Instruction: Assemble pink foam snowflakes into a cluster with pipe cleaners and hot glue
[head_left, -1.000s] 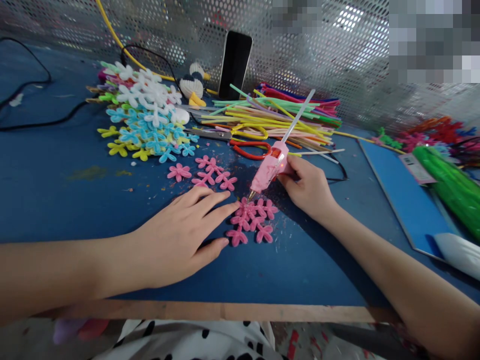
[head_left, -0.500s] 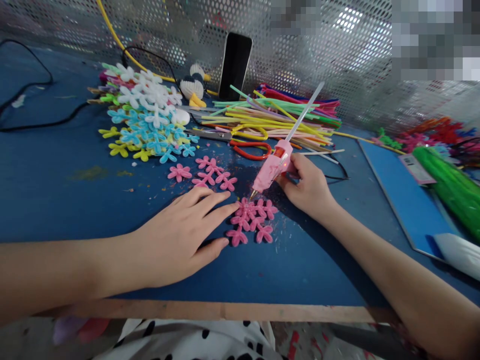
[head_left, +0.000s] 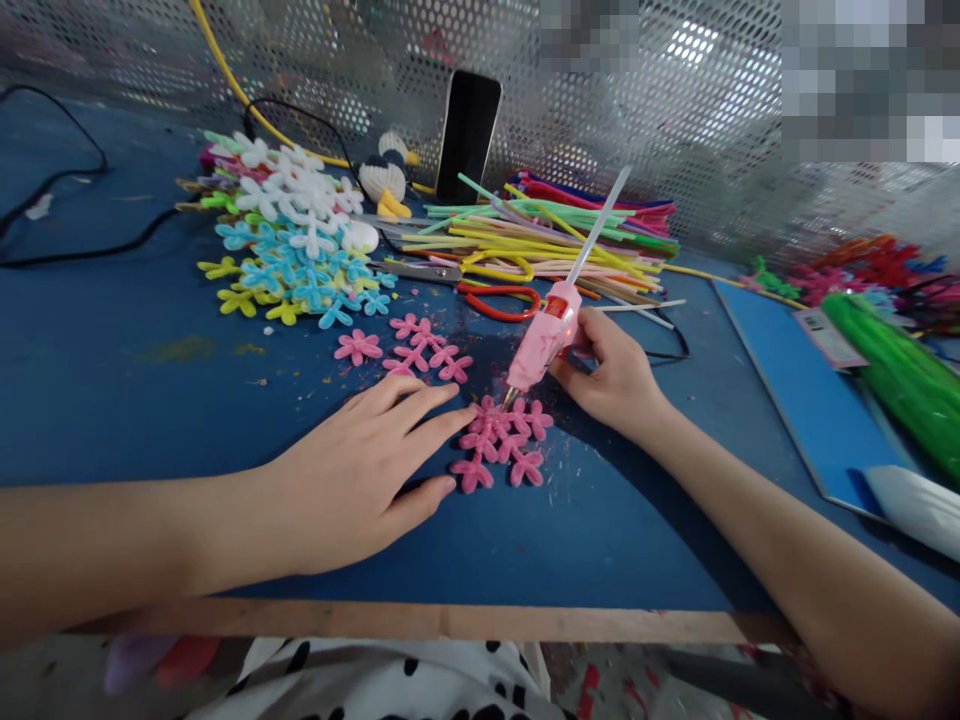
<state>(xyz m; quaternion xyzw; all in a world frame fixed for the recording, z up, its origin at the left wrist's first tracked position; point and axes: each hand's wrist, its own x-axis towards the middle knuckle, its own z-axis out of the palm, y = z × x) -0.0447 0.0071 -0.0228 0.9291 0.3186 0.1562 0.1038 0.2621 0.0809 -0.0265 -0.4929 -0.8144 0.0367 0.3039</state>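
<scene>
The right hand [head_left: 619, 378] is gripping a pink plastic glue gun [head_left: 545, 340], its metal nozzle [head_left: 510, 398] pointing down onto a cluster of fuzzy pink flower shapes [head_left: 511, 446] lying on the blue tabletop [head_left: 600, 550]. The left hand [head_left: 367, 460] is resting flat with fingers loosely spread, one fingertip touching the cluster's left edge, while red-and-yellow-handled metal scissors [head_left: 448, 273] are lying beyond.

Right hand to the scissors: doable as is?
Probably not: the right hand grips the glue gun. The scissors lie just beyond the gun, so distance seems no obstacle; the occupied hand is.
</scene>
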